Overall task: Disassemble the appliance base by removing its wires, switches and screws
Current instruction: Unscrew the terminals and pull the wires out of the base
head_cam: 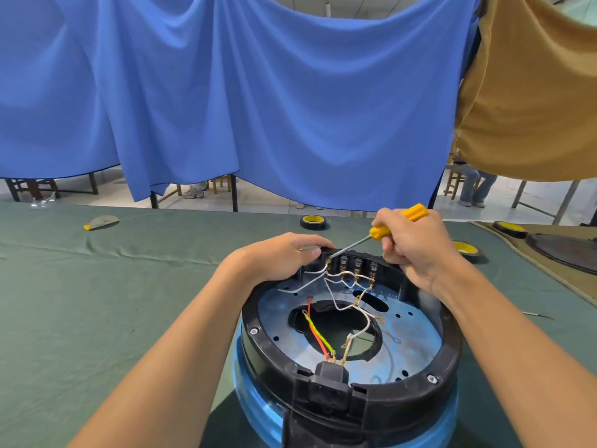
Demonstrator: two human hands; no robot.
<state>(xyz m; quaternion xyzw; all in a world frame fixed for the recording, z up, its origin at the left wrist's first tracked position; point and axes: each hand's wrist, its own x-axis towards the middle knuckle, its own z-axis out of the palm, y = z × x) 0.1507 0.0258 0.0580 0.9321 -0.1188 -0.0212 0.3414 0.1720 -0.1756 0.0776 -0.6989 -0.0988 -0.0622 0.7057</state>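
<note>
At the counter's point(97, 302) front edge stands the appliance base point(416, 337), white wires point(342, 273) exposed. The left hand point(281, 257) grips its far rim beside the switches point(358, 265). The right hand point(416, 250) holds a yellow screwdriver point(381, 230), tip at the leftmost switch.

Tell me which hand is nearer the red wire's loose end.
Left. The left hand grips the base rim just beyond and left of the red wire; the right hand holds the screwdriver over the far right rim, farther away.
</note>
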